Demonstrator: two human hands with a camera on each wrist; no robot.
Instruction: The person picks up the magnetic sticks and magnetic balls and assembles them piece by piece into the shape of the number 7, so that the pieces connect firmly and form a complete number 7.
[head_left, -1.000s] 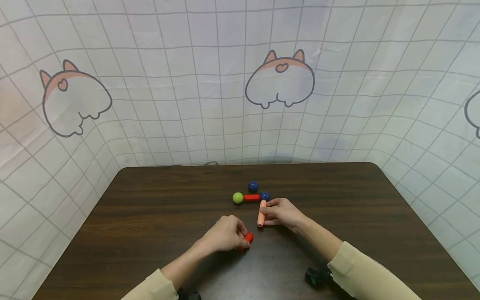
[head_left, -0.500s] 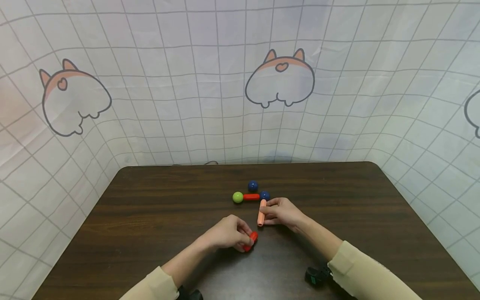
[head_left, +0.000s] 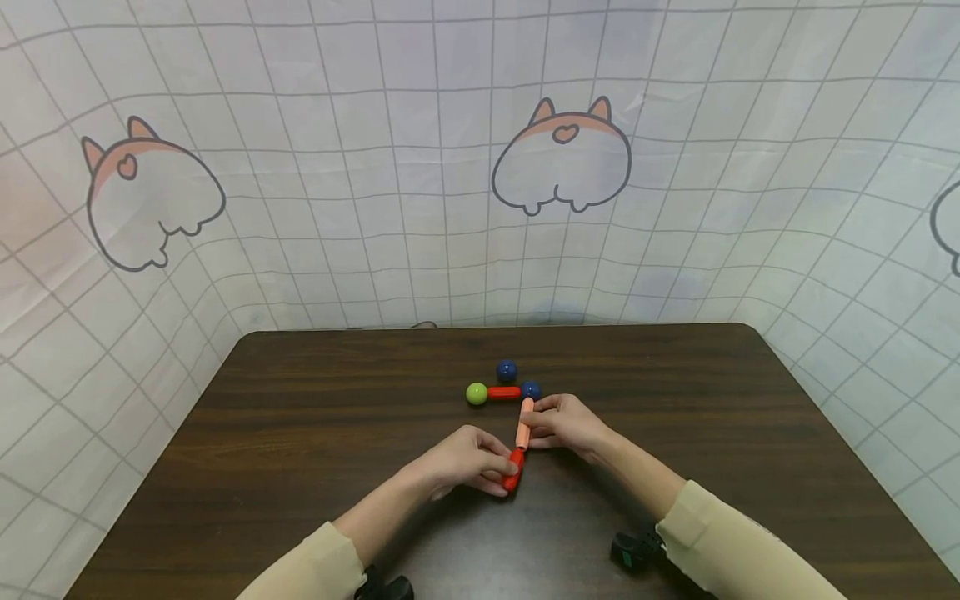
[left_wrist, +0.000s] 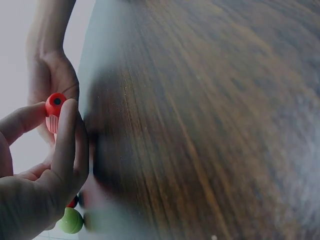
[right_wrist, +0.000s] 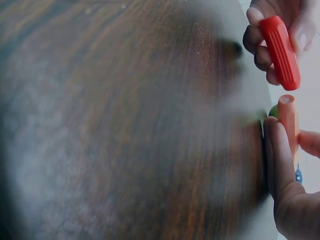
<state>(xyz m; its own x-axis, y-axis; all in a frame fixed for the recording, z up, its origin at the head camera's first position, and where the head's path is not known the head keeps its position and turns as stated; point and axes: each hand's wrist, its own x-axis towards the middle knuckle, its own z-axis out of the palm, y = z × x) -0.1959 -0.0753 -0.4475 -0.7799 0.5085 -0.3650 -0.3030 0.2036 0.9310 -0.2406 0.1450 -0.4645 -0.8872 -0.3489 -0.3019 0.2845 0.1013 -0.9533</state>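
Note:
My left hand (head_left: 467, 463) pinches a red ribbed rod (head_left: 513, 472) between thumb and fingers. In the left wrist view a dark round spot shows on the end of this red rod (left_wrist: 56, 104). My right hand (head_left: 572, 427) holds a peach-orange rod (head_left: 523, 427) by its side, its far end at a blue ball (head_left: 530, 391). The two held rods stand nearly end to end; in the right wrist view a narrow gap parts the red rod (right_wrist: 281, 54) from the orange rod (right_wrist: 288, 116).
Another red rod (head_left: 503, 392) lies between a lime green ball (head_left: 476, 393) and the blue ball, in a row. A second blue ball (head_left: 507, 371) sits just behind them. The dark wooden table (head_left: 315, 400) ends at a white gridded cloth (head_left: 360, 208).
My left hand has moved a little right and turned the red rod, bringing it in line with the orange rod's near end. The right hand has stayed in place.

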